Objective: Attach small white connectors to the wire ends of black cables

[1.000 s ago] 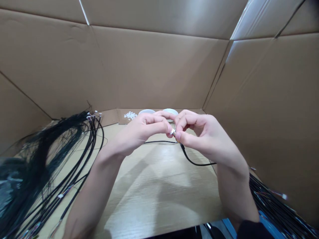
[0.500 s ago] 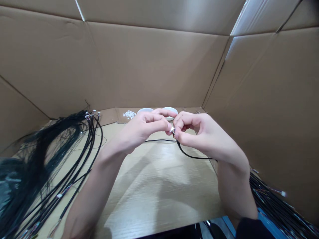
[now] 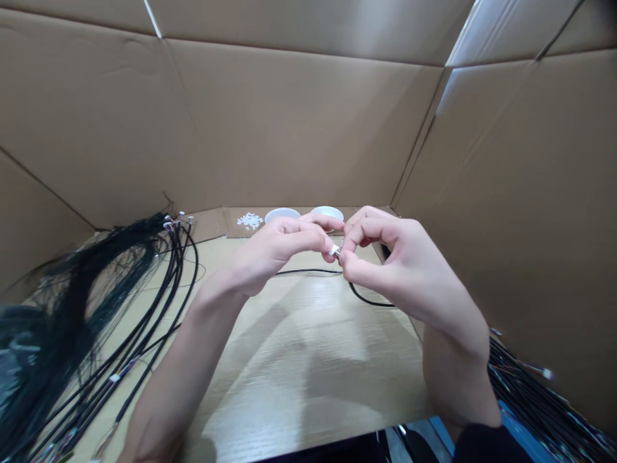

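Observation:
Over the far part of the table, my left hand (image 3: 289,247) pinches a small white connector (image 3: 333,249) between thumb and fingertips. My right hand (image 3: 385,251) is closed close beside it, its thumb and index finger pinching the thin wires just behind the connector. Those wires are small and partly covered by the fingertips. A black cable (image 3: 369,299) curves below my right hand, and another stretch of black cable runs left under my left hand. How the wires sit in the connector is too small to make out.
At the back lie a pile of small white connectors (image 3: 249,221) and two white round dishes (image 3: 282,215). Black cables (image 3: 159,308) and dark thin strands (image 3: 81,308) spread along the left. A cable bundle (image 3: 540,392) lies lower right. Cardboard walls (image 3: 299,122) enclose the table (image 3: 289,379).
My right hand has shifted slightly right and its fingers have bunched higher. The black cable below it has moved a little. My left hand stays nearly in place with the connector.

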A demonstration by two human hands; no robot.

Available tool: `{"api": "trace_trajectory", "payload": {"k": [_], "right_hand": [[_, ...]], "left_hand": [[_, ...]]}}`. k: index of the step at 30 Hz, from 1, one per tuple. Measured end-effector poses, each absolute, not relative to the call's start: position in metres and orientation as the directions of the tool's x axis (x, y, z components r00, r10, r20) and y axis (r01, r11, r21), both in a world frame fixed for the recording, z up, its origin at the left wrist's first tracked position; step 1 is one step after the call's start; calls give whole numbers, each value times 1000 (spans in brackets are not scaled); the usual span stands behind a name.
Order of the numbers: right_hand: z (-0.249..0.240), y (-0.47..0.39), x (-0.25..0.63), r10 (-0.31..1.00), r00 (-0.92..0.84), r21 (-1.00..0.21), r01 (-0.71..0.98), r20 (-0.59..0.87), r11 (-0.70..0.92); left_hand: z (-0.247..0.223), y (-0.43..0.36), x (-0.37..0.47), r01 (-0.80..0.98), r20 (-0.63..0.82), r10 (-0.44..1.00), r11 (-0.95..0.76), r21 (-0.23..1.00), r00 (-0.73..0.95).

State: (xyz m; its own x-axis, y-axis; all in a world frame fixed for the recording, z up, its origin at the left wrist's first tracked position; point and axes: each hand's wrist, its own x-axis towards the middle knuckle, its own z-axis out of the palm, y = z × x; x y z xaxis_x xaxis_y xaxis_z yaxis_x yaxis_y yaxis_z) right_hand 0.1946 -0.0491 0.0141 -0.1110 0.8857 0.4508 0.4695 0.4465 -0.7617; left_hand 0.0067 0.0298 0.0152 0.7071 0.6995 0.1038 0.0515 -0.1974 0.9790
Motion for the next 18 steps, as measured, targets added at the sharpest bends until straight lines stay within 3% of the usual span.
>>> {"api": "trace_trajectory", "payload": {"k": [8, 13, 18], "right_hand": [[11, -56, 188, 820, -69, -631, 604, 568, 488], [5, -58, 178, 630, -117, -313, 788, 768, 529], [4, -57, 176, 514, -236, -67, 862, 825, 503]], "left_hand": [[14, 30, 7, 55, 99, 717, -188, 981, 690], [13, 29, 6, 50, 111, 751, -189, 981, 651], [13, 28, 7, 52, 123, 768, -200, 978, 629]]}}
